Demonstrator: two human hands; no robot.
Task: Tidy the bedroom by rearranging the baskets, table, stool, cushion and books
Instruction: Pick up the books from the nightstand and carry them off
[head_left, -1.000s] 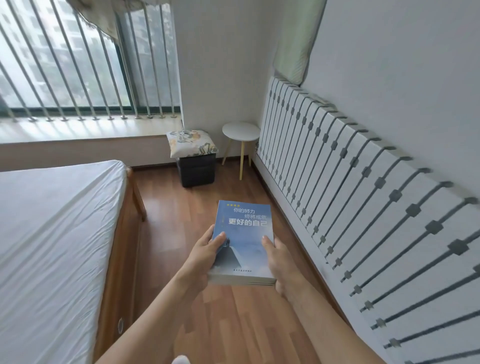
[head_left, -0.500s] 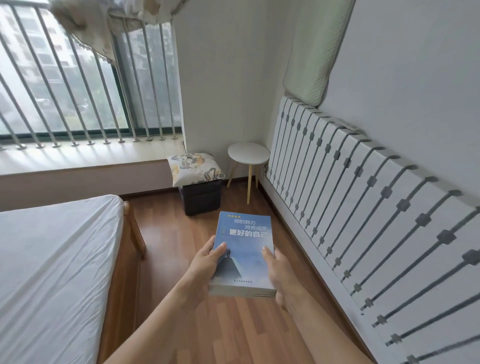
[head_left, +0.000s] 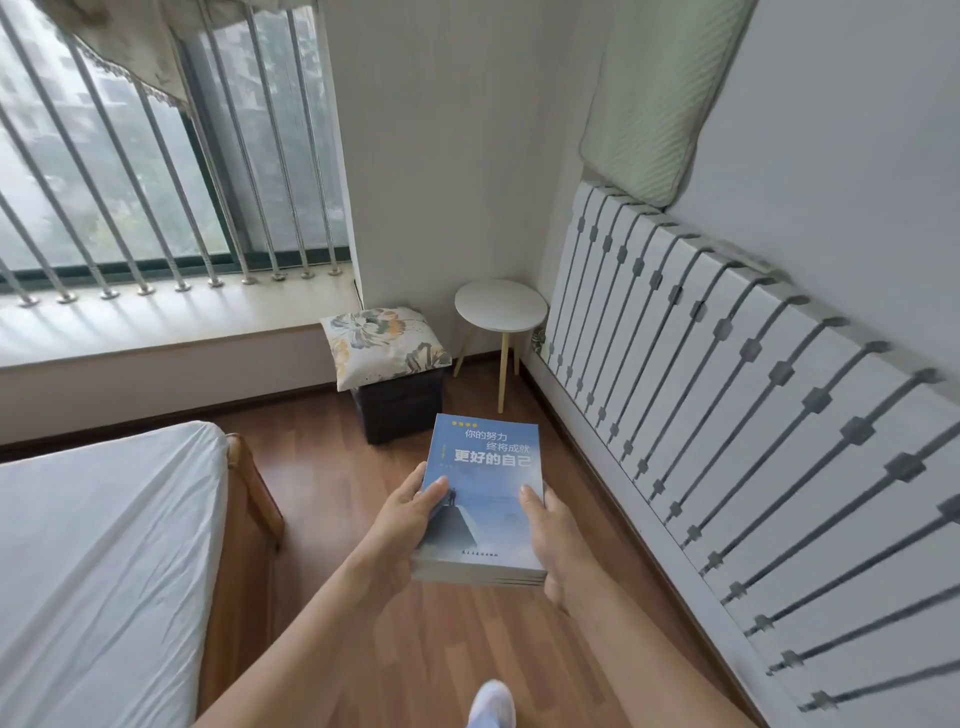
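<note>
A small stack of books (head_left: 485, 483) with a blue cover on top is held flat in front of me above the wooden floor. My left hand (head_left: 402, 525) grips its left edge, thumb on the cover. My right hand (head_left: 553, 535) grips the right edge the same way. Ahead in the corner stands a dark cube stool (head_left: 402, 402) with a floral cushion (head_left: 382, 343) on top. Next to it, on the right, is a small round white table (head_left: 500, 306) on wooden legs.
A bed with a white sheet (head_left: 98, 561) and wooden frame fills the left. A white slatted panel (head_left: 753, 415) leans along the right wall, with a green pillow (head_left: 660, 98) above it. A barred window and sill (head_left: 156, 317) run along the far wall. My foot (head_left: 491, 704) shows below.
I have walked closer to the corner; the stool, cushion and table look nearer and sit lower in the view. Both hands keep the same hold on the books.
</note>
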